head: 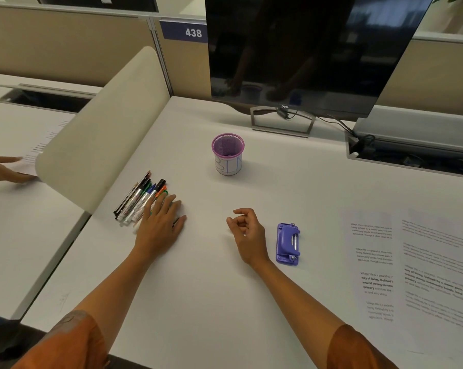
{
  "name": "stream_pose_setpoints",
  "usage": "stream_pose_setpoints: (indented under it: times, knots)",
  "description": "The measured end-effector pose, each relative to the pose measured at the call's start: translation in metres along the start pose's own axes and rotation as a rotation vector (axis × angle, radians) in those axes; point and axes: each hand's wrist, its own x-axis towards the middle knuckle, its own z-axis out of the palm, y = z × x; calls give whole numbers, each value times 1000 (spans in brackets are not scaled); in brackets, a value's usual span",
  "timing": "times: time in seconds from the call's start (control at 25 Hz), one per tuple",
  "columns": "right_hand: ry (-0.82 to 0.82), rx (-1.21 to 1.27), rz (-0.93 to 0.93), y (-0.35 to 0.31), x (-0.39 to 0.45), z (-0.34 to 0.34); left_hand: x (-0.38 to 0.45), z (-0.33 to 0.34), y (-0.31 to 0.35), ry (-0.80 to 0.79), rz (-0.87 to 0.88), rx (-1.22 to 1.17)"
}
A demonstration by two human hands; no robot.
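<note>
Several markers and pens [138,199] lie side by side on the white desk [211,288], left of centre. My left hand [159,226] lies flat with straight fingers, its fingertips resting on the right end of that row. My right hand [247,234] rests on the desk to the right, fingers loosely curled and holding nothing. A purple mesh pen cup [227,153] with a paper label stands upright beyond both hands. A purple hole punch [288,244] lies just right of my right hand, apart from it.
Printed sheets [417,267] lie at the right. A dark monitor [305,49] on a stand is at the back. A beige divider [100,134] borders the desk on the left. Another person's hand [4,169] touches a paper on the neighbouring desk.
</note>
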Motion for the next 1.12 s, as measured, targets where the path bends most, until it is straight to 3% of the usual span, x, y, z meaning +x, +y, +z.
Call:
stream_pose_setpoints:
  times: [0.08,0.24,0.4,0.48,0.72,0.96,1.12]
  knots:
    - [-63,-7,27,-8,-3,-5,0,1,5,0,27,28]
    - [-298,-248,-227,-25,-21,-27,0,3,29,-38,86,29]
    - [-232,-437,-378,-37,-26,-68,4,7,68,-76,141,25]
    - [-212,-521,-344,-38,-21,-96,6,8,90,-87,161,-5]
    - [-418,-677,-47,-17,-12,-155,5,16,146,-124,233,-159]
    - [-448,-657,-84,-1,-9,-165,3,22,178,-205,189,-311]
    - [-378,-641,-126,1,-12,-170,3,23,191,-212,144,-307]
